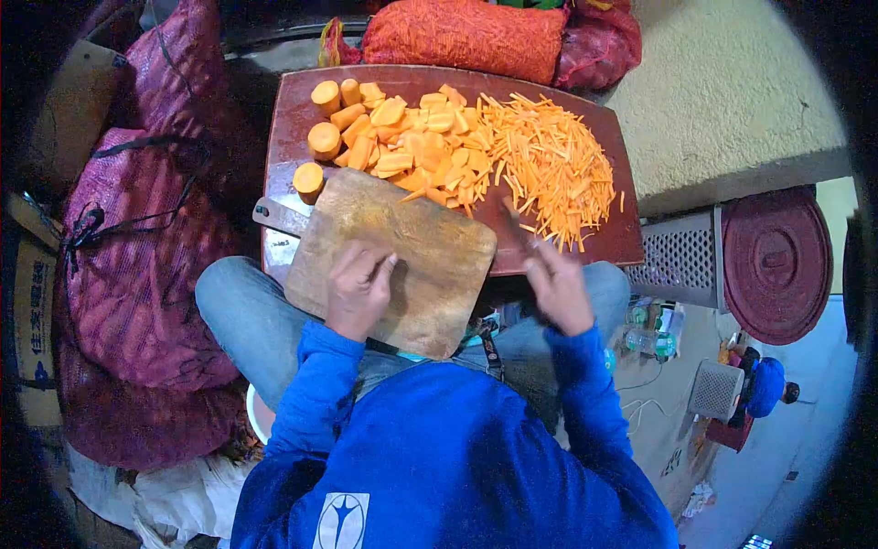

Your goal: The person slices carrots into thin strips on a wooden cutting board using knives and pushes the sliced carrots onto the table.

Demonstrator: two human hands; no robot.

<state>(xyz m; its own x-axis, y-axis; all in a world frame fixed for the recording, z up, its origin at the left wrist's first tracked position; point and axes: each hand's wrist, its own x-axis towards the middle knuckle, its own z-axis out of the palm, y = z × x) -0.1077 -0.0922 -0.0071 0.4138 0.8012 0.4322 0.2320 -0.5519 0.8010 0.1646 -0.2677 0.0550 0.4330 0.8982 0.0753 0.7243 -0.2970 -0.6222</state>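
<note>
A worn wooden cutting board (425, 240) rests at a slant across the near edge of a red-brown table (285, 110) and over the person's lap. My left hand (359, 288) is over the board, fingers curled and thumb pressed to them; anything inside the pinch is hidden. To the right of the board, my right hand (558, 285), smeared by motion, grips a knife (517, 222) whose dark blade points up and left. Carrot slices (425, 146) are heaped behind the board, beside a pile of carrot strips (553, 165). Thick carrot chunks (324, 141) stand at the left.
A metal blade or tool end (277, 217) sticks out from under the board's left side. Purple mesh sacks (137, 265) stand left, and an orange-red mesh sack (462, 38) lies behind the table. A grey perforated basket (681, 256) and a maroon lid (777, 265) are right. Another person (766, 386) is farther off.
</note>
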